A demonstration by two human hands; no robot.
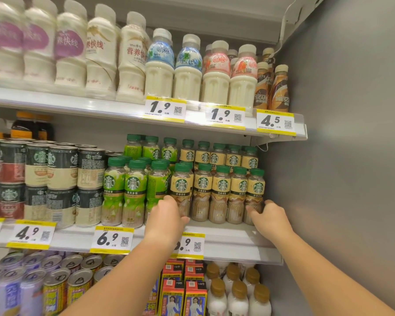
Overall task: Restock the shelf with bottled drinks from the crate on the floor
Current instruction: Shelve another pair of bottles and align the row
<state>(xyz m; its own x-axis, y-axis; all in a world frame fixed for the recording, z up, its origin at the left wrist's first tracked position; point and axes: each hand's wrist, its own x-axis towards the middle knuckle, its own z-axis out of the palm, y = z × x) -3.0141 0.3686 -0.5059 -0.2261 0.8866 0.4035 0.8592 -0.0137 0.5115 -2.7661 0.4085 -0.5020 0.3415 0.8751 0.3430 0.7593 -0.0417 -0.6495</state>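
Reaching to the middle shelf, both hands flank a front row of five beige coffee bottles. The left hand curls loosely against the leftmost, fingertips hidden; the right hand cups the rightmost. Whether either grips, I cannot tell. Three green bottles stand beside them. No crate shows.

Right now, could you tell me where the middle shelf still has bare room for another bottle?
Only the bare white lip of the middle shelf, in front of the beige-labelled, green-capped coffee bottles and between the left hand and right hand. Behind it bottles stand packed, stacked cans fill the left side, and the grey wall closes the right.
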